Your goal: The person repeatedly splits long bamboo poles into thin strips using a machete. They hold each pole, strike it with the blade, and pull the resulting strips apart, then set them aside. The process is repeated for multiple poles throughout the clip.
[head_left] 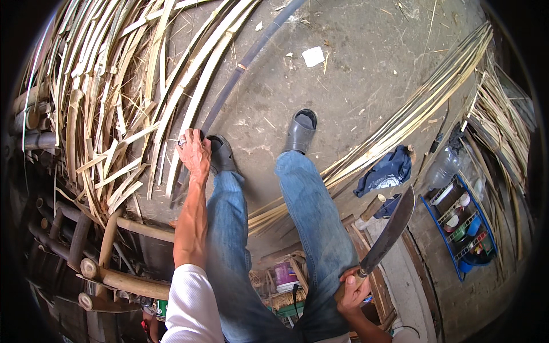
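My left hand (195,153), with a ring on one finger, reaches down beside my left shoe and is closed round a long dark bamboo strip (230,86). That strip runs from the top edge of the view, past a pale node, to my hand; a short end shows below it. By my right thigh, my right hand (351,292) grips a machete (392,228) by its wooden handle. Its broad dark blade points up and to the right, apart from the bamboo. Pale split bamboo strips (200,103) lie just left of the dark one.
A heap of split bamboo (86,68) covers the left floor. A bundle of thin strips (400,123) slants behind my right leg. At right are dark cloth (388,170) and a blue wire rack (461,226) of containers. A bamboo frame (131,284) stands lower left.
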Demonstrator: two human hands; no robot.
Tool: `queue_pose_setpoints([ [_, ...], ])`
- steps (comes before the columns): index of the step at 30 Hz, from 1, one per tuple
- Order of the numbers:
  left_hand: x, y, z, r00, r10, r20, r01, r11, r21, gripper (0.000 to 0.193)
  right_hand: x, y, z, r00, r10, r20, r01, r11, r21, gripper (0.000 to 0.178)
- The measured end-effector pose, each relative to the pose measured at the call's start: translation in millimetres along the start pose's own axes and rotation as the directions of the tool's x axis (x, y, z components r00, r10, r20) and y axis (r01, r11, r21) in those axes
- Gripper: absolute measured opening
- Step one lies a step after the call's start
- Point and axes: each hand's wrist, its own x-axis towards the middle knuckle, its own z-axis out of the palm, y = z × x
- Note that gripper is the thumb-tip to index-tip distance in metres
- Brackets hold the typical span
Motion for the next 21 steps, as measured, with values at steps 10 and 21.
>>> queue_pose_setpoints([
  [10, -2, 26, -89, 0.895, -0.148, 0.422, 0.382, 0.743, -0.549, 0.036, 6, -7, 5, 0.998, -0.061, -0.008, 0.061, 0.998, -0.008, 0.022],
  [21, -94, 121, -441, 0.888, -0.302, 0.346, 0.431, 0.809, -0.399, 0.063, 25, 30, 26, 0.996, -0.064, 0.061, 0.073, 0.986, -0.152, 0.033],
])
